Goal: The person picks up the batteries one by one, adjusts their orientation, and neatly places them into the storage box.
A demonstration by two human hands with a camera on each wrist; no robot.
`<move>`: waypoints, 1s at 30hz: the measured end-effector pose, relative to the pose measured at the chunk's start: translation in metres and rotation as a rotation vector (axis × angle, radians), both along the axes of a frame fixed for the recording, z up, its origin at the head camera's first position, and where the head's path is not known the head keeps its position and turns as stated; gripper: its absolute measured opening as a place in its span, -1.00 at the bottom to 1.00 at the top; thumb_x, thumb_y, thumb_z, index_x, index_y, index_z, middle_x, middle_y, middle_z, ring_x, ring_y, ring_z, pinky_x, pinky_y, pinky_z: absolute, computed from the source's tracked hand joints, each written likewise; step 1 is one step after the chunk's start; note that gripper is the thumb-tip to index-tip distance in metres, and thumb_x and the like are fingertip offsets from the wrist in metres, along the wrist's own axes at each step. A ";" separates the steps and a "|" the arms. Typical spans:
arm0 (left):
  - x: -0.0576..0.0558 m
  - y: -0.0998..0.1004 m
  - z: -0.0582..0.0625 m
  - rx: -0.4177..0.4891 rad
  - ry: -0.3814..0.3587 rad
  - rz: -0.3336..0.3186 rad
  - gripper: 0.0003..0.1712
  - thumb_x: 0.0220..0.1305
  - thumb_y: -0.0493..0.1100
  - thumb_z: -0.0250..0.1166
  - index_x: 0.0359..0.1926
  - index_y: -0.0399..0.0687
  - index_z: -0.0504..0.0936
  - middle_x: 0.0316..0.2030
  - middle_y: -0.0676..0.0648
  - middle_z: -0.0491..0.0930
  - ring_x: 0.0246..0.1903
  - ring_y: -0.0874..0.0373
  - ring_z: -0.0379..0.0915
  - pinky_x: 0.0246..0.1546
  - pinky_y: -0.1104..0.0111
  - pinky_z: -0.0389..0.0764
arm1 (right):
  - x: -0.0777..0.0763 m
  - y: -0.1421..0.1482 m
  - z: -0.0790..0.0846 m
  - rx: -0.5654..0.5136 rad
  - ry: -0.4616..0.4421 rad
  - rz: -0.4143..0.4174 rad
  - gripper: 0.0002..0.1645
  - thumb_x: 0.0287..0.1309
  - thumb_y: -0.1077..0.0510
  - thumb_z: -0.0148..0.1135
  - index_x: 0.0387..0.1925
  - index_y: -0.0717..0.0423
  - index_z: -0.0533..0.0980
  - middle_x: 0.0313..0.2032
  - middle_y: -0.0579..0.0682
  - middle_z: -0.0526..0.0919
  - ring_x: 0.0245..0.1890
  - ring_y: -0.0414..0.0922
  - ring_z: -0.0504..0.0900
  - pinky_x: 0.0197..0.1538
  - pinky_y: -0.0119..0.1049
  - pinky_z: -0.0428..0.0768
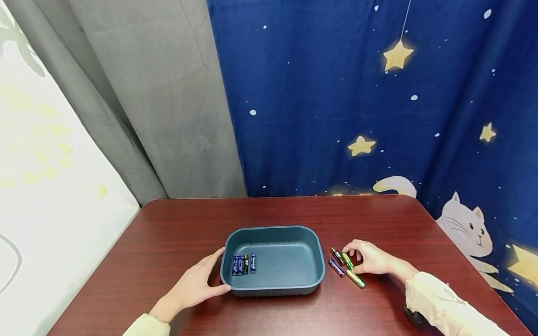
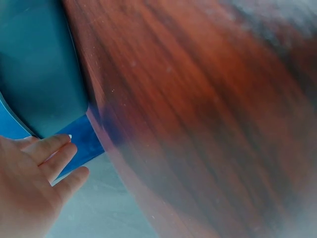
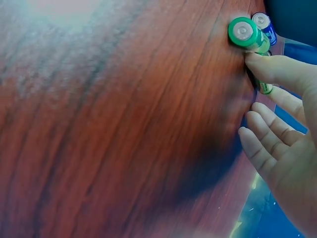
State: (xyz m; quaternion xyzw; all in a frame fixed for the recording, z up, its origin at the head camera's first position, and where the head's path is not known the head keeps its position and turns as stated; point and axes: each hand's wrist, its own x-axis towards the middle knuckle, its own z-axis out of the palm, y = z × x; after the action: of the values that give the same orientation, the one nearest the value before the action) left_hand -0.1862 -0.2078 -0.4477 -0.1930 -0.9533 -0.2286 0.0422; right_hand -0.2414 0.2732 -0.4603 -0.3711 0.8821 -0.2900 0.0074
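Observation:
A blue-green plastic tray (image 1: 286, 268) stands on the table, with several batteries (image 1: 240, 265) side by side at its left end, most of them blue. My left hand (image 1: 195, 282) rests against the tray's left wall, fingertips at the rim and thumb at the near corner. To the tray's right, my right hand (image 1: 371, 259) pinches a green battery (image 1: 347, 261) by its ends between thumb and index finger. Around it lie a blue battery (image 1: 336, 267), a dark battery (image 1: 337, 256) and a yellow-green battery (image 1: 355, 278). In the right wrist view, the other fingers are loosely bent.
The reddish-brown wooden table (image 1: 189, 224) carries the tray near its middle. A grey curtain (image 1: 168, 93) and a blue star-patterned curtain (image 1: 311, 116) hang behind its far edge. On the left hangs a white patterned cloth (image 1: 54, 186).

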 end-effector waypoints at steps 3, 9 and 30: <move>0.000 0.000 0.000 0.001 0.001 0.000 0.06 -0.13 0.38 0.27 0.36 0.06 0.13 0.19 -0.04 0.33 0.15 0.01 0.28 0.03 0.01 0.39 | 0.001 0.002 -0.001 -0.017 0.004 -0.011 -0.54 -0.32 0.24 0.42 -0.24 0.20 0.48 -0.43 -0.06 0.42 -0.52 -0.20 0.36 -0.45 -0.48 0.35; 0.000 0.001 0.001 0.004 0.002 -0.001 0.06 -0.13 0.39 0.27 0.35 0.07 0.13 0.20 -0.04 0.33 0.15 0.02 0.28 0.03 0.01 0.39 | 0.004 0.004 -0.002 -0.043 0.004 -0.058 -0.57 -0.32 0.20 0.44 -0.29 0.18 0.49 -0.44 -0.07 0.44 -0.51 -0.21 0.38 -0.45 -0.45 0.39; 0.001 0.000 0.001 -0.007 0.017 0.001 0.06 -0.12 0.38 0.27 0.35 0.04 0.14 0.19 -0.04 0.35 0.14 0.01 0.30 0.03 0.02 0.40 | 0.002 -0.008 0.017 -0.108 -0.004 -0.175 -0.55 -0.29 0.18 0.46 -0.26 0.15 0.48 -0.45 -0.06 0.47 -0.47 -0.16 0.40 -0.44 -0.46 0.41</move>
State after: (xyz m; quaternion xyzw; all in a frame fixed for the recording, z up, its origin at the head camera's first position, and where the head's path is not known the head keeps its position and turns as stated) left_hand -0.1850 -0.2074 -0.4462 -0.1946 -0.9538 -0.2235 0.0497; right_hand -0.2393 0.2655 -0.4429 -0.2917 0.8942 -0.3375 -0.0364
